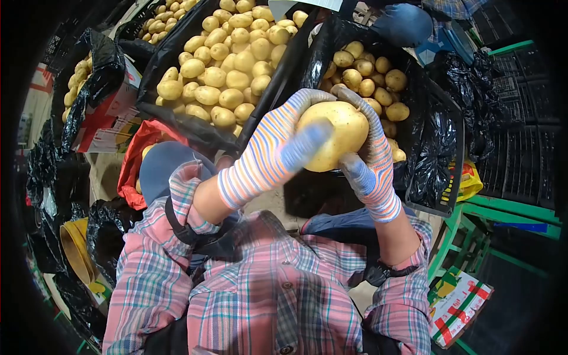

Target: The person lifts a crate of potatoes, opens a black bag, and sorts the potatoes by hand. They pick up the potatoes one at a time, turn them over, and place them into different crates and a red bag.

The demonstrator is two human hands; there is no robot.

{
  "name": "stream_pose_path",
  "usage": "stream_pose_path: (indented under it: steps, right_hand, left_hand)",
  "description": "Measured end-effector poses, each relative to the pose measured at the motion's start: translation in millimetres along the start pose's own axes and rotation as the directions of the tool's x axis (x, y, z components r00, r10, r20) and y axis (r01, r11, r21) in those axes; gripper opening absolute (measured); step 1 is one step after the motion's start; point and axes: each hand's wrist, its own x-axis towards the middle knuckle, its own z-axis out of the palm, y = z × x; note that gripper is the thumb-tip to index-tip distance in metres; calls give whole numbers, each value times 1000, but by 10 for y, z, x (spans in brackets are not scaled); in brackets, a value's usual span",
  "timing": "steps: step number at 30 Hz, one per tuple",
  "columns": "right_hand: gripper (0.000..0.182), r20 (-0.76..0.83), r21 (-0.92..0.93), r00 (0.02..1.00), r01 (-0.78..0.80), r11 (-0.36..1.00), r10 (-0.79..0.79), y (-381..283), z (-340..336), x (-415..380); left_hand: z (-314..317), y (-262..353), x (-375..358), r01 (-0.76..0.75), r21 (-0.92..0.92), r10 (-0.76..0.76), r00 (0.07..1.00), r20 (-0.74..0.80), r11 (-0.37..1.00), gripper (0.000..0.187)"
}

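Note:
A large pale yellow potato (pixel 343 135) is held up in front of my chest between both hands. My left hand (pixel 266 145), in a striped knit glove, wraps its left side, and its thumb is smeared by motion across the front. From the right side my right hand (pixel 376 168), in a matching glove, closes round it, with fingers at the back and thumb below. Behind the hands lie many potatoes (pixel 228 77) in a crate lined with black plastic. More potatoes (pixel 367 77) fill part of a second black-lined crate at the right, partly hidden by my hands.
A red bag (pixel 133 168) with potatoes stands at the left, near a cardboard box (pixel 109 127). Stacked black crates (pixel 520 148) and a green metal frame (pixel 509 213) are on the right. Another person's blue-covered head (pixel 403 25) shows at the top.

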Motion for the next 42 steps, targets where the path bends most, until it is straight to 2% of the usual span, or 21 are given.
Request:
stream_pose_path:
  steps: [6, 8, 9, 10, 12, 14, 15, 17, 20, 22, 24, 26, 30, 32, 33, 35, 36, 37, 38, 40, 42]
  right_hand:
    - [82, 49, -50, 999, 18, 999, -16, -24, 49, -29]
    - [83, 80, -75, 996, 41, 996, -35, -44, 77, -39]
    - [85, 76, 37, 997, -19, 999, 16, -78, 100, -32]
    - [86, 76, 148, 995, -77, 986, 67, -101, 111, -28]
    - [87, 80, 142, 994, -90, 986, 79, -113, 90, -18]
    - [88, 85, 138, 992, -103, 985, 91, -120, 83, -3]
    - [88, 69, 148, 993, -101, 984, 92, -123, 89, 4]
    - [87, 49, 160, 994, -100, 982, 93, -121, 91, 1]
    - [87, 84, 168, 988, -139, 976, 126, -119, 93, -4]
    - [86, 94, 264, 986, -156, 952, 136, -160, 127, -10]
    - [87, 103, 278, 984, -171, 945, 148, -195, 128, -2]
    - [88, 106, 299, 982, -182, 937, 157, -203, 115, 4]
    - [92, 139, 337, 976, -207, 918, 169, -223, 97, 8]
    - [91, 126, 401, 979, -199, 894, 161, -232, 116, 16]
    - [91, 115, 408, 981, -191, 893, 157, -238, 142, 16]
    - [92, -27, 361, 985, -150, 921, 171, -233, 205, 16]
    - [94, -8, 114, 1000, -6, 994, 7, -148, 222, -3]
    - [95, -10, 0, 1000, -12, 1000, 12, -141, 238, -25]
    - [97, -14, -115, 1000, -22, 993, 20, -161, 261, -35]
    - [91, -60, -1, 996, -69, 998, 69, -218, 314, -9]
    - [85, -89, 113, 989, -111, 987, 121, -272, 290, 19]
  left_hand:
    - [-141, 44, 4, -31, 117, 23, 997, 69, 993, 37]
    - [-184, -34, 16, -171, 204, 164, 985, 53, 964, 38]
    - [-197, -51, 12, -171, 203, 163, 985, 53, 964, 38]
    - [-206, -63, 9, -147, 193, 140, 989, 50, 970, 38]
    - [-195, -27, 0, -126, 183, 119, 992, 51, 975, 39]
    - [-143, 118, -38, 112, 21, -113, 994, 15, 993, 41]
    - [-119, 167, -49, 111, 22, -112, 994, 16, 994, 41]
    - [-81, 228, -69, -21, 263, 2, 997, 72, 965, 45]
    - [-130, 178, -53, 33, 95, -40, 996, 82, 995, 47]
    - [-146, 164, -66, 109, 35, -112, 991, 68, 993, 48]
    - [-165, 74, -72, -17, 189, 16, 1000, 7, 982, 48]
    - [-160, 78, -90, 16, 180, -16, 1000, 0, 984, 49]
    - [-215, 63, -100, -44, 336, 32, 999, 40, 941, 49]
    - [-166, 94, -107, 126, -17, -125, 991, 36, 992, 52]
    - [-154, 130, -97, 169, -53, -166, 984, 68, 984, 60]
    - [-39, 96, -87, 101, -133, -100, 995, 17, 986, 57]
    - [-22, 76, -81, 32, -206, -41, 998, -39, 978, 54]
    - [-104, 65, -72, -14, 7, 13, 999, 38, 1000, 63]
    - [-96, 42, -82, -10, 15, 9, 999, 51, 1000, 63]
    - [-52, -5, -118, 50, -96, -53, 998, -39, 994, 65]
    - [-30, -10, -125, 33, -109, -38, 999, -37, 993, 67]
